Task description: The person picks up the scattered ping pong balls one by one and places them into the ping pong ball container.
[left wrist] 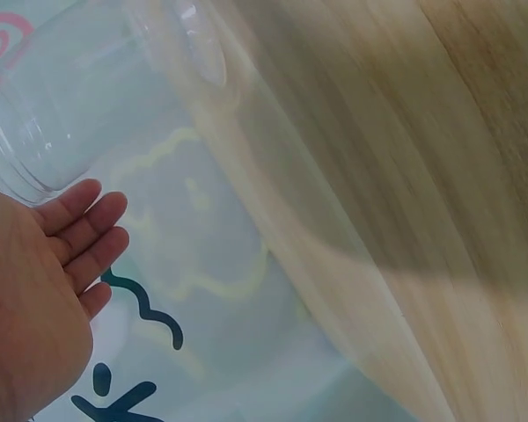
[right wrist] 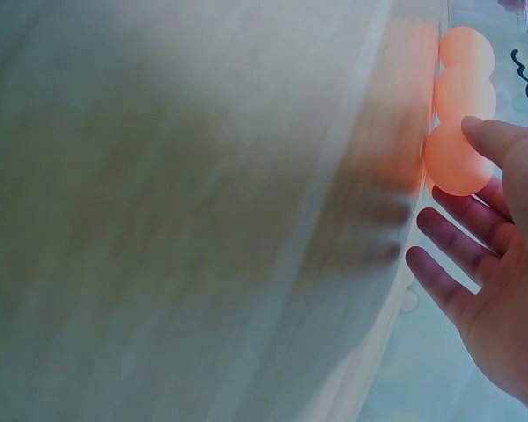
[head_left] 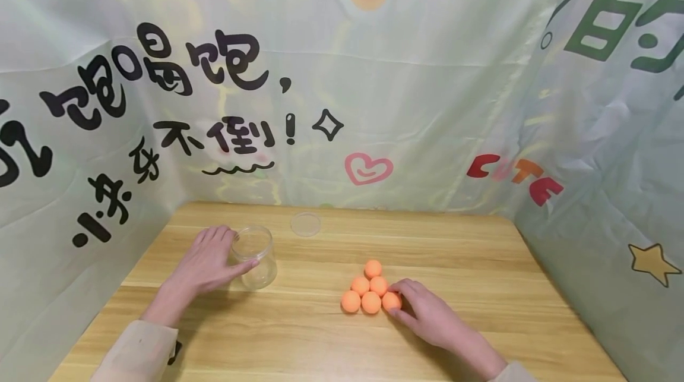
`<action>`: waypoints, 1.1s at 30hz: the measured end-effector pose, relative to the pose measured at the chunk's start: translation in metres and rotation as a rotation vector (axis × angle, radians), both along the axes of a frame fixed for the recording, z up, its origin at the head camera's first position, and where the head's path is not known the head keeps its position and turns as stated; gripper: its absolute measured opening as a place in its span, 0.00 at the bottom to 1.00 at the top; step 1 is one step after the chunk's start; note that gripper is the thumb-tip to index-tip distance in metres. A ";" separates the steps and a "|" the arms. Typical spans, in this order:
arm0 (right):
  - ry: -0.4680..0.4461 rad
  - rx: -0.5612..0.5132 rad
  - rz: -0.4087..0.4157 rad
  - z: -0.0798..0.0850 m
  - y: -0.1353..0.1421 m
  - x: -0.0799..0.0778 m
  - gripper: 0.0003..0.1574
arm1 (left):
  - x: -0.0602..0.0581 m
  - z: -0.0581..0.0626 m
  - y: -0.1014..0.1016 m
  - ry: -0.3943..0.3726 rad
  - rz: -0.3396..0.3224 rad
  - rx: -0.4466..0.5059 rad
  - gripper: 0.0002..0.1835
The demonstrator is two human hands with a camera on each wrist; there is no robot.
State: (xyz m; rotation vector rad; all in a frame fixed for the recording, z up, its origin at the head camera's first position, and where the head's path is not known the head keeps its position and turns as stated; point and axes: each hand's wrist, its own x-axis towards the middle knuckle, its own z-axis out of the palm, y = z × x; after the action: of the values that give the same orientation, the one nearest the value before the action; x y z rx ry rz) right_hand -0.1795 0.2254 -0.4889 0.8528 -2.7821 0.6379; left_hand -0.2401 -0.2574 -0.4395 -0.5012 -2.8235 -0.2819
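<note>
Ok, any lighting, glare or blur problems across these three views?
Head: bright, fairly even light, faint shadows on the tabletop; left wrist: small glints on the clear jar, broad shadow across the tabletop; right wrist: tabletop blurred, orange tint beside the balls, dark smudges by the fingers, shadow or reflection, can't tell.

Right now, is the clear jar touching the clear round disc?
Apart: the head view shows bare table between the jar and the disc.
</note>
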 end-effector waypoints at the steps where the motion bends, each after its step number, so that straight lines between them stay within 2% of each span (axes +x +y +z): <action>1: -0.004 0.001 -0.001 0.000 0.000 0.000 0.19 | 0.000 0.000 0.000 -0.001 0.000 -0.001 0.47; 23: -0.022 0.002 -0.003 0.003 0.001 0.003 0.20 | -0.002 -0.002 0.001 -0.010 -0.010 0.022 0.44; 33: 0.006 -0.031 -0.023 0.006 0.000 0.002 0.20 | -0.001 -0.002 0.001 -0.019 -0.005 0.030 0.44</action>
State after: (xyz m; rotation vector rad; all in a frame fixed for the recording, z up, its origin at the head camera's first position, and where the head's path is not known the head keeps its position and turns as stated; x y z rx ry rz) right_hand -0.1773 0.2251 -0.4830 0.8145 -2.7649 0.6718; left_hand -0.2414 -0.2564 -0.4410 -0.5021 -2.8317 -0.3313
